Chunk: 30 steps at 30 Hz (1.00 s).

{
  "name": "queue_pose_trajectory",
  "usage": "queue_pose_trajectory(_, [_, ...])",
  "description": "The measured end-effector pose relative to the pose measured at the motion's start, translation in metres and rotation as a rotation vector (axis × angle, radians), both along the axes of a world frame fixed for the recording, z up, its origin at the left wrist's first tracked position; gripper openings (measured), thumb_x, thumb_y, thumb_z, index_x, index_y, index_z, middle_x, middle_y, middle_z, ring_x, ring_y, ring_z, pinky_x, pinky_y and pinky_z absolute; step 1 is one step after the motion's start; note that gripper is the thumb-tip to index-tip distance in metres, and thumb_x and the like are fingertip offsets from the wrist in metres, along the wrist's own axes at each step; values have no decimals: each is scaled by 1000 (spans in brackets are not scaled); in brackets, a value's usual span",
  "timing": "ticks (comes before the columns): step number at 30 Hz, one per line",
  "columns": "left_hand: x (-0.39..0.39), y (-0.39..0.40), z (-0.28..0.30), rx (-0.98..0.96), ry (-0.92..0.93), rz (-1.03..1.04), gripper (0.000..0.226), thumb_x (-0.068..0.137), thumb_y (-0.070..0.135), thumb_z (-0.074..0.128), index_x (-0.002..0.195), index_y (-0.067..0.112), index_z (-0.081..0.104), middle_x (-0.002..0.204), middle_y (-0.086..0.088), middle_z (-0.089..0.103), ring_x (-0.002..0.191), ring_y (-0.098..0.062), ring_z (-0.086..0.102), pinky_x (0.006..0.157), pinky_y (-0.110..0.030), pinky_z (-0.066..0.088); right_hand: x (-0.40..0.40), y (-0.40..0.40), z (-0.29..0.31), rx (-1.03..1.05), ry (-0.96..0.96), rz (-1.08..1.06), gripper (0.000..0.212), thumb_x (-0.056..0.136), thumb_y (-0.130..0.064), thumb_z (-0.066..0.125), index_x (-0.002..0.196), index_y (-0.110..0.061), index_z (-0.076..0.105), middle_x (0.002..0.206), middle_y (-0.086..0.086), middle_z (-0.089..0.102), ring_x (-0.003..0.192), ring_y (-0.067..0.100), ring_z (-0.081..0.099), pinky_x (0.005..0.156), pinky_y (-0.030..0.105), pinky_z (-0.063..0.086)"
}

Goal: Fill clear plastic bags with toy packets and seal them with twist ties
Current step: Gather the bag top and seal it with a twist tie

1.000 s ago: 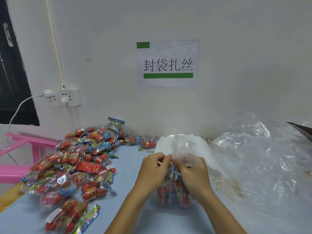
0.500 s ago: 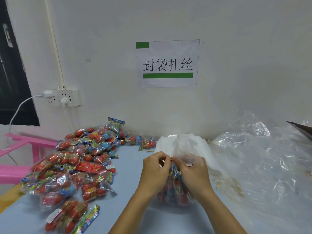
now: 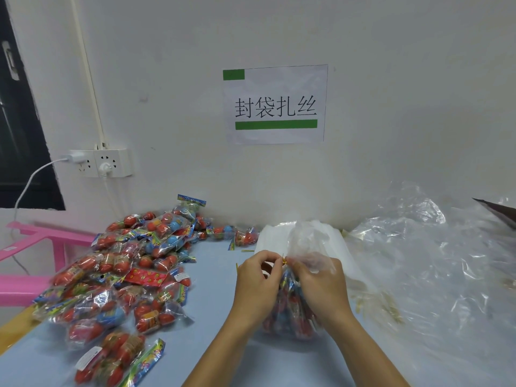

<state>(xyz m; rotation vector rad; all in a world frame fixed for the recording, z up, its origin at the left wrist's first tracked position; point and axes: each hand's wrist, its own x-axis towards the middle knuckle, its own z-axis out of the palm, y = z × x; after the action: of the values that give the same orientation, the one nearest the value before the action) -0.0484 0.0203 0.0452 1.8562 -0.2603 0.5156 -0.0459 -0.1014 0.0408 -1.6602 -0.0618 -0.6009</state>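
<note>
Left hand pinching thin gold twist tie at lower centre of frame, clear plastic bag of red and blue toy packets standing on pale blue table between both hands, right hand gripping its gathered neck

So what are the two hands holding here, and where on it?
Both the left hand and right hand pinch the gathered neck of the filled clear bag, at the gold twist tie.

Paper sign, on the wall above and beyond the hands: 封袋扎丝
Sign marks: green block top left, green bar beneath the characters
Toy packets, left of the hands: print too small to read
</note>
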Motion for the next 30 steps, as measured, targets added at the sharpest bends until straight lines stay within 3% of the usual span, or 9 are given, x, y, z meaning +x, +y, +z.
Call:
queue_pose_trajectory(20, [-1, 4, -5, -15, -223, -3, 39, 85, 3, 71, 80, 42, 72, 78, 23, 72, 71, -6, 68, 63, -12, 50, -3, -1, 3, 12, 22, 13, 13, 85, -14, 75, 74, -19, 78, 72, -9, 74, 71, 4, 69, 59, 13, 50])
queue_pose_trajectory(25, [0, 8, -7, 7, -277, -14, 28, 84, 3, 73, 91, 29, 80, 86, 27, 74, 79, 1, 71, 68, -13, 54, -5, -2, 6, 21, 27, 28, 23, 85, -10, 74, 68, -25, 78, 72, -9, 75, 72, 4, 70, 65, 19, 54])
queue_pose_trajectory(30, [-3, 4, 0, -18, -192, -29, 32, 89, 13, 69, 76, 42, 73, 77, 19, 72, 69, -7, 67, 61, -15, 51, -5, -2, 5, 5, 14, 27, 23, 85, -13, 74, 67, -26, 78, 70, -11, 75, 71, 3, 69, 59, 14, 50])
